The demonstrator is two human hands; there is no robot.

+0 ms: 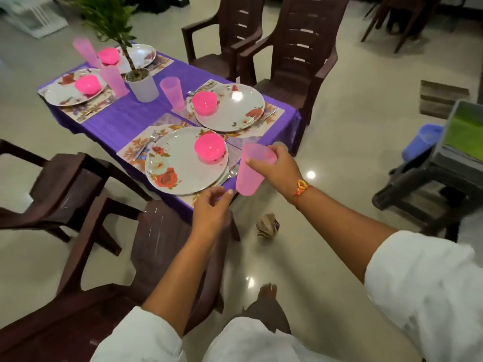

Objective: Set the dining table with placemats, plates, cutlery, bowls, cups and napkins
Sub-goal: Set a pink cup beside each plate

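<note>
Your right hand (274, 165) grips the pink cup (249, 173) upright near its rim, just off the corner of the surface (125, 121), the near plate (177, 163) just to its left; your left hand (209, 212) hovers below, loosely open.

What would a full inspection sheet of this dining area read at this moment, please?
Surface: dining table, covered by a purple tablecloth.
Job's things: four floral plates, each bearing a pink bowl, on placemats; cutlery beside them; three standing cups; no napkins seen.
Clutter: crumpled paper on the floor; potted plant on the table.
Hands: right hand holds the fourth cup by the table's near corner; left hand holds nothing.
Cables: nothing seen.
Surroundings: brown plastic chairs; blue container; tiled floor.
</note>
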